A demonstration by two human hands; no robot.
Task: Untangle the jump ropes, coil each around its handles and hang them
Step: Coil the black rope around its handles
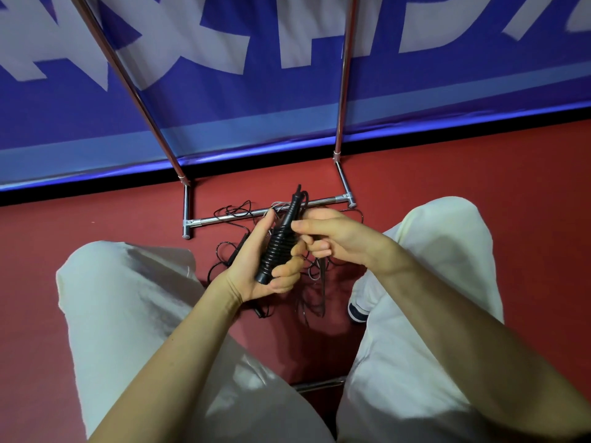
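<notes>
My left hand [267,266] grips the rope-wound handles [281,243], long axis pointing up and away; my right hand [323,235], just beside, pinches the loose rope [321,282] trailing to the floor [479,174].

The jump rope handles [279,243] are black, wound in black cord; the floor [479,161] is dull red; the banner [224,100] is blue with seemingly white, blurred lettering; the trousers [128,298] are off-white; the rack [256,213] is shiny chrome.
</notes>
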